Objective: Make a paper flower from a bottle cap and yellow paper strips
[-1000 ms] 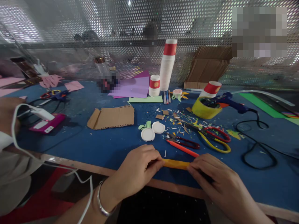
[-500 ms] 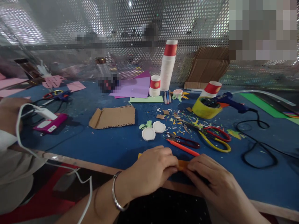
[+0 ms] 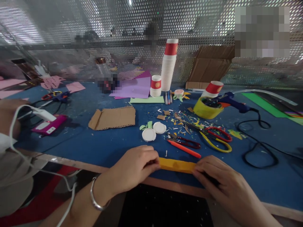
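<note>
Left hand (image 3: 136,165): thumb and fingers pinched closed on left end of yellow-orange strip (image 3: 176,165). Right hand (image 3: 220,178) likewise closed on right end. Strip spans between them, over near table edge; both ends hidden by fingers. Just beyond: red pen-like tool (image 3: 184,149), its type unclear; red-and-yellow-handled scissors (image 3: 216,143) to right. Far left, another person's hand (image 3: 9,116), cut off by frame. Far centre, paper cup (image 3: 155,86): gold emblem on red band, any lettering unreadable.
</note>
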A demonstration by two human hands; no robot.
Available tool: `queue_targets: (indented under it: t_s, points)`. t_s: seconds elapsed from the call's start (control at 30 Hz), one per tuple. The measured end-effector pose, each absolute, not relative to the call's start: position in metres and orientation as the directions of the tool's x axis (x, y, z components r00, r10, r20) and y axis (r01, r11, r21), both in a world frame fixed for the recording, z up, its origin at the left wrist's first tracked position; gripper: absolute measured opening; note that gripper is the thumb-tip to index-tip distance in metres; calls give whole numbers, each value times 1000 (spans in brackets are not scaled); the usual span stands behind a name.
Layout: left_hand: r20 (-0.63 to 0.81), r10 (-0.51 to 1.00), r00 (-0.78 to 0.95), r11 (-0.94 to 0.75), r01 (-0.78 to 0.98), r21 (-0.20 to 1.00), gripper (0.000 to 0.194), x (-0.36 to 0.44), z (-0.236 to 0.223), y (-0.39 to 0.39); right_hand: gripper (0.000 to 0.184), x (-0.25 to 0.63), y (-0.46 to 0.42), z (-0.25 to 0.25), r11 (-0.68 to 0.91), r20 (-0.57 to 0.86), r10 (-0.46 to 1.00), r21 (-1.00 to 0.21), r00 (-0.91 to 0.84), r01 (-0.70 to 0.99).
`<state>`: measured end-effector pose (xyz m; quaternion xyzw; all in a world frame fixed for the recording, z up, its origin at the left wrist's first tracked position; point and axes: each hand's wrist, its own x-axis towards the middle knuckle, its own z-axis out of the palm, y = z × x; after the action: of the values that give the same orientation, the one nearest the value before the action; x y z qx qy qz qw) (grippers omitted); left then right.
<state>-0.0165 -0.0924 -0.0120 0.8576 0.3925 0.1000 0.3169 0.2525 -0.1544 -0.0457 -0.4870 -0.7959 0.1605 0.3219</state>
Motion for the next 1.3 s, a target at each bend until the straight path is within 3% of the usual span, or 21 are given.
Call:
queue_targets:
  t_s: [0.33,0.93,1.1,1.3]
  points:
    - [-88,794,601,-425,653,627,25,-23,-14,-95,20,256,-159,-45,448,368,888,-553,-277,702]
    - [23,770,638,-562,660,498,30,-23,-20,-102,26,266,-163,-48,367,319,924,-596,-209,714]
    - [-16,752,659,-580,672,459,34,-27,-21,-99,25,268,-164,-52,332,271,941,-612,-203,718]
    - [-63,747,662,-591,705,393,26,-23,-9,-98,25,264,-163,-49,389,344,913,-565,-221,728]
